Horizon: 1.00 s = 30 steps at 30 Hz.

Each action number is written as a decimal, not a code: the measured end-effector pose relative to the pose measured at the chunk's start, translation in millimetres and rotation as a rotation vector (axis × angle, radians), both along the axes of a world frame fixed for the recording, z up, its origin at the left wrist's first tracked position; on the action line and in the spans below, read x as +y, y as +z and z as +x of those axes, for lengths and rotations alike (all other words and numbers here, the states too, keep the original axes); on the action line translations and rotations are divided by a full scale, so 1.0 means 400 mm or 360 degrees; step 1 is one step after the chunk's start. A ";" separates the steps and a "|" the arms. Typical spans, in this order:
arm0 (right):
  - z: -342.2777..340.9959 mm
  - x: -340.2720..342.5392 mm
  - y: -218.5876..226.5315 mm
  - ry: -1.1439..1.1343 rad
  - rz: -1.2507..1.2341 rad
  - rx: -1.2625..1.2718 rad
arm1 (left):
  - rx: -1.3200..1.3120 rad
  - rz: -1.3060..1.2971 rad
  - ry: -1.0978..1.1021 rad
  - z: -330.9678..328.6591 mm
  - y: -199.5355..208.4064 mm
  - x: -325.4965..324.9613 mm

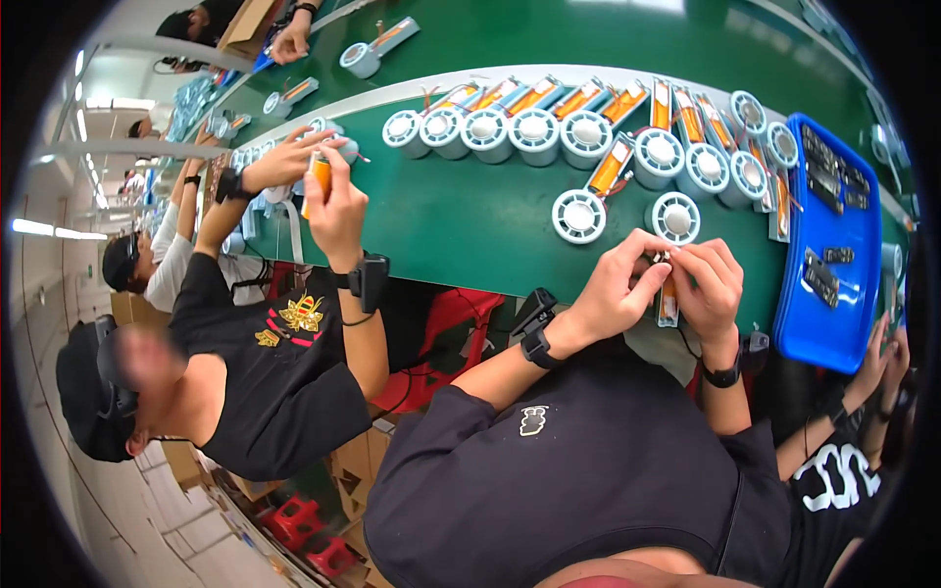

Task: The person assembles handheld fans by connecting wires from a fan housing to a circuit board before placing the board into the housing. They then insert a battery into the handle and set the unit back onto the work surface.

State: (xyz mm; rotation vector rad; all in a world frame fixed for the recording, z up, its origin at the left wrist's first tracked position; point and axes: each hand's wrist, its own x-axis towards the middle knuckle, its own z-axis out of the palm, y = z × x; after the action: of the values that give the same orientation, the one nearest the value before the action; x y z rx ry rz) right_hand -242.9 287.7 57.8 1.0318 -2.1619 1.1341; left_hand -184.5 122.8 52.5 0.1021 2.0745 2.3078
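Note:
At the table's near edge, my left hand [619, 286] and my right hand [708, 286] meet with fingertips pinched together. Between them is a small white connector-like piece [662, 257], partly covered by the fingers. Just beyond my fingertips lies a pale blue round fan-like head [676, 218] with a ribbed ring and white centre. An orange battery [668, 299] in a narrow handle shows below the pinch, between my hands; it seems to belong to that same unit. A similar unit [579, 216] lies to the left of my hands.
Several like units [535, 133] stand in a row across the green table [441, 216]. A blue tray [843, 294] with black parts is at the right. On the left, a co-worker's hand [338, 211] holds an orange battery piece. Another person's hands [877, 367] are beyond the tray.

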 end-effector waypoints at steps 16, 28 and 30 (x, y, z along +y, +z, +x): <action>-0.018 0.003 0.023 0.0123 0.0216 -0.0062 | 0.0107 -0.0014 -0.0044 -0.003 0.000 -0.015; -0.035 0.017 0.015 0.0220 0.0140 -0.0113 | -0.0334 0.0259 -0.0331 -0.004 0.018 -0.032; -0.034 0.015 0.007 0.0217 0.0125 -0.0107 | -0.0374 0.0350 -0.0341 -0.007 0.015 -0.030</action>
State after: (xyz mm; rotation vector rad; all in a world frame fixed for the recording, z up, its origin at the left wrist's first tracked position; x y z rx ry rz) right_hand -256.7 293.7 60.4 1.2076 -2.2330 1.1686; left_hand -187.4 110.6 58.7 0.0531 1.6149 2.2829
